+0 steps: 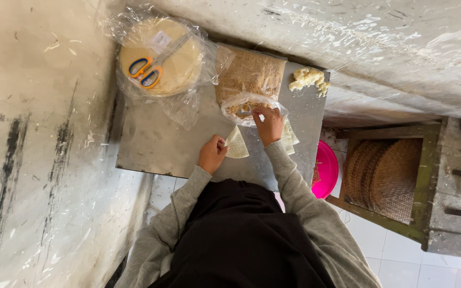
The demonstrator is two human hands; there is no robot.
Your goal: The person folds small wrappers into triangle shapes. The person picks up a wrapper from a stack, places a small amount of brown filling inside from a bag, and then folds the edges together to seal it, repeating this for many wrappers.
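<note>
The left hand (212,153) pinches a pale folded pastry triangle (237,145); the right hand (268,124), nearer, dips fingers, closure unclear, into the clear plastic filling bag (247,85) just beyond.

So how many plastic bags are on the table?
2. One bag at the far left holds a stack of round wrappers with scissors on top. The other bag beside it holds crumbs; the right hand reaches into it. More may be hidden.

I stand at a small grey metal table (150,144) set in a corner of rough, stained plaster walls (38,160). White floor tiles (401,266) lie below, beside a wooden stool with a woven seat (385,176). Soft daylight falls evenly.
</note>
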